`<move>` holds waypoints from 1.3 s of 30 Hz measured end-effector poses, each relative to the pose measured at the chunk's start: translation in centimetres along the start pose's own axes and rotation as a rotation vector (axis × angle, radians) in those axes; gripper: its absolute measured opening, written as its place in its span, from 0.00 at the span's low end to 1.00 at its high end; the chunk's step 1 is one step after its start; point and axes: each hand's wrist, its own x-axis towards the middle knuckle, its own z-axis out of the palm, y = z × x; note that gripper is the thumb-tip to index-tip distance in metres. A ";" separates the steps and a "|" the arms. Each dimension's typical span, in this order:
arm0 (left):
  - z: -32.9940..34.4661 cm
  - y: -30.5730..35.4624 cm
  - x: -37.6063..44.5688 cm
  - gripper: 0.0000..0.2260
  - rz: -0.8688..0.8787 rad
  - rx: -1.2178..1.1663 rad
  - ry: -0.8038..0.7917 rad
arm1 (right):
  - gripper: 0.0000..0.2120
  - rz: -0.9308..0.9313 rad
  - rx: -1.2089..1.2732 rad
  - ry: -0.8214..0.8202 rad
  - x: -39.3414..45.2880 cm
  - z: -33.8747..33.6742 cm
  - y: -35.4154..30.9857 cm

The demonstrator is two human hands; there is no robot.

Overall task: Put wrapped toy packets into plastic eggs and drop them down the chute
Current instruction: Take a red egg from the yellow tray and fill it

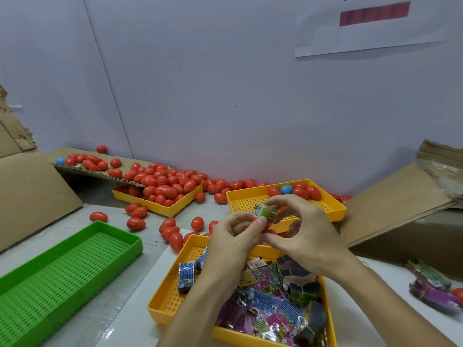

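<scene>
Both hands are working together above the near yellow tray (162,291) here: the left hand (234,236) is curling its fingers around a red egg half (263,225), mostly hidden behind the thumb, and the right hand (304,230) is pinching a folded green toy packet (266,212) that's sitting right on top of that egg. That tray is holding a messy pile of wrapped packets (270,304). Loose red eggs (172,234) are lying all over the worktop (140,304), and more are piling up in the far-left yellow tray (160,207). A green tray (60,271) is sitting off to the left.
</scene>
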 end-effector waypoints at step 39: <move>1.0 1.0 -0.5 0.11 -0.033 -0.186 0.058 | 0.13 0.103 0.277 -0.018 0.0 -0.2 -0.2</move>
